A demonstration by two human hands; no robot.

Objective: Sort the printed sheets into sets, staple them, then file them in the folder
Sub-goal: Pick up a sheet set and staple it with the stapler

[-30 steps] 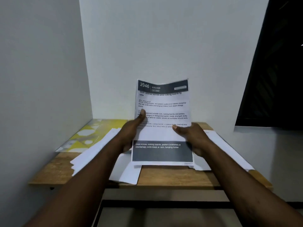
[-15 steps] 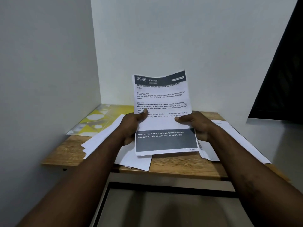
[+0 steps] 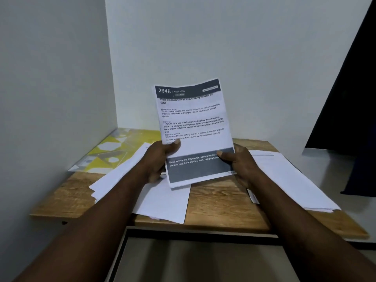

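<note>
A printed sheet [image 3: 193, 129] stands upright at the centre of the frame, raised above the wooden table [image 3: 219, 204] and tipped a little so that its top leans toward the left of the frame. It has a dark header band reading "2946 KITCHEN", blocks of black text on white below it, and a dark grey band with white lettering across its lower part. Whether more pages lie behind it cannot be told.

The left hand [image 3: 160, 157] pinches the sheet at its lower left edge, thumb pressed flat on the printed face just above the grey band and the fingers curled behind the paper. The right hand [image 3: 240, 161] pinches the lower right edge, thumb lying on the grey band and the fingers hidden behind.

On the table, left of centre, a loose pile of white sheets [image 3: 122, 174] is fanned out at an angle. More white sheets [image 3: 164, 202] lie below the held page, their corner overhanging the table's near edge. A neater stack of sheets [image 3: 289, 180] lies at the right of the frame, partly under the right forearm. A yellow patterned folder [image 3: 118, 147] lies flat at the table's far left corner against the wall, its near edge touched by the fanned pile. A dark curtain [image 3: 345, 98] fills the upper right of the frame.
</note>
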